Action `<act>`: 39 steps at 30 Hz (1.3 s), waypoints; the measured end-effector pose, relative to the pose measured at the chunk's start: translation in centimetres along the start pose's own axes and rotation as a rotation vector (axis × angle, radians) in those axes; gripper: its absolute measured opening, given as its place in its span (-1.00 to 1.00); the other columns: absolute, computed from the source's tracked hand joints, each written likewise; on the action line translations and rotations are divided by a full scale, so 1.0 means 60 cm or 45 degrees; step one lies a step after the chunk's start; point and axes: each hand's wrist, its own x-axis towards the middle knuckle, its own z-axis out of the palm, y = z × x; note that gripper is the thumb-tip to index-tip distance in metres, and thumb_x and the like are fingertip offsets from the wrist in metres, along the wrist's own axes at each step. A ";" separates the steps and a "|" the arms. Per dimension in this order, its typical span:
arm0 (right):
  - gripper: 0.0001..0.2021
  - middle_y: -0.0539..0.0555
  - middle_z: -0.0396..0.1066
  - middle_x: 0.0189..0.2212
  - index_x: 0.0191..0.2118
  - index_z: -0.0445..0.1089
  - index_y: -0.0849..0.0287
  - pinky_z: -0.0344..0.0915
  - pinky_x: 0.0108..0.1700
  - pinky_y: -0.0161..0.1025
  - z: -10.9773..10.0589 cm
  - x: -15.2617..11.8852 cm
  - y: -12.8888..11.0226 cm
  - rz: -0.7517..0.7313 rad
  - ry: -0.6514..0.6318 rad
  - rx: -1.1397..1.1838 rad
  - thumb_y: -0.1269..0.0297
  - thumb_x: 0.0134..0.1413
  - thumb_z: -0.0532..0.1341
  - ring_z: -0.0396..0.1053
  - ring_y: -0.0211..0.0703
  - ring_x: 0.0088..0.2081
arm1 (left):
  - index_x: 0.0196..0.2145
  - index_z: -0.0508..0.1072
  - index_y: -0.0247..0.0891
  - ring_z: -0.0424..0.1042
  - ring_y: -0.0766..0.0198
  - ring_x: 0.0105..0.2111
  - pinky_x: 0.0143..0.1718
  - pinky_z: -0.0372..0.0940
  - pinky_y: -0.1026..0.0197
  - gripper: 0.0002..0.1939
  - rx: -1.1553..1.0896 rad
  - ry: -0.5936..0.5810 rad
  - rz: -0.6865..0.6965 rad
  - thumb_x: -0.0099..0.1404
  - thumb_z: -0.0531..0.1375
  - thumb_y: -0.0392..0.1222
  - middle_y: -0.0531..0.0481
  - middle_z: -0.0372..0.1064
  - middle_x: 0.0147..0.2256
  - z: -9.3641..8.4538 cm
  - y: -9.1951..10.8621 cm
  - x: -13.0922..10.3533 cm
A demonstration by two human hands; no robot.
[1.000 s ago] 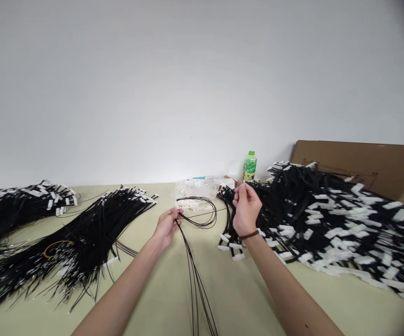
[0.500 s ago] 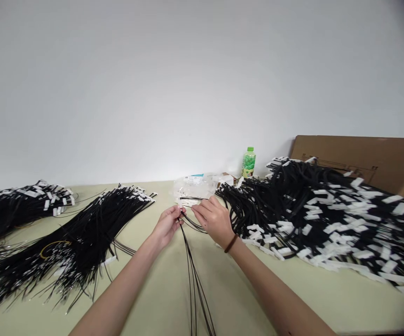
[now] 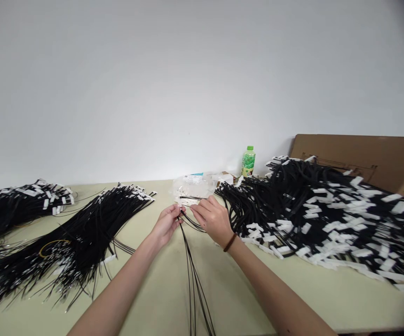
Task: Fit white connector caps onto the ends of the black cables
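Several thin black wires [image 3: 194, 275] run from the table's front edge up to my left hand [image 3: 166, 225]. That hand is closed, pinching the wires near a small white piece [image 3: 180, 201] that looks like a connector. Just to its right, my right hand [image 3: 213, 219] is closed too, with thumb and forefinger together on a black wire that leads toward the white piece. More black wires loop between the two hands. The fingertips partly hide the white piece, so its details cannot be made out.
A clear plastic bag [image 3: 193, 185] of small white parts lies behind my hands. Bundles of black wires [image 3: 93, 228] spread at left; a large pile of white-tagged wires [image 3: 293, 210] is at right. A green bottle [image 3: 248, 161] and cardboard [image 3: 356, 151] stand by the wall.
Both hands keep nearly the same place and grip. The whole view has shifted very slightly; no thing has visibly been taken up or let go.
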 end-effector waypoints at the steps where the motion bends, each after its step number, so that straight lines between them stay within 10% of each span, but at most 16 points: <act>1: -0.81 0.02 0.31 -0.53 -0.41 0.42 0.18 0.07 -0.35 -0.30 0.000 0.000 0.000 0.000 -0.005 0.002 0.38 0.17 0.10 0.13 -0.19 -0.39 | -0.49 0.41 -0.35 0.22 0.43 -0.49 -0.49 0.11 0.38 -0.79 0.002 -0.002 0.002 -0.01 0.31 -0.14 0.03 0.30 -0.46 0.000 0.000 0.000; 27: -0.77 0.03 0.27 -0.55 -0.52 0.36 0.18 0.07 -0.37 -0.28 0.004 -0.002 -0.002 0.032 -0.127 0.020 0.39 0.15 0.11 0.13 -0.18 -0.40 | -0.50 0.39 -0.32 0.26 0.37 -0.48 -0.49 0.11 0.35 -0.80 0.164 -0.078 0.004 -0.03 0.30 -0.15 0.02 0.33 -0.48 0.022 0.001 -0.017; 39: -0.87 0.01 0.36 -0.22 -0.36 0.41 0.11 0.04 0.03 -0.03 0.021 -0.013 -0.022 -0.199 -0.201 0.135 0.48 0.00 0.19 0.14 -0.06 -0.05 | -0.49 0.43 -0.38 0.33 0.39 -0.54 -0.45 0.24 0.34 -0.96 -0.014 0.083 -0.057 0.06 0.22 -0.34 -0.02 0.38 -0.52 0.011 0.011 -0.008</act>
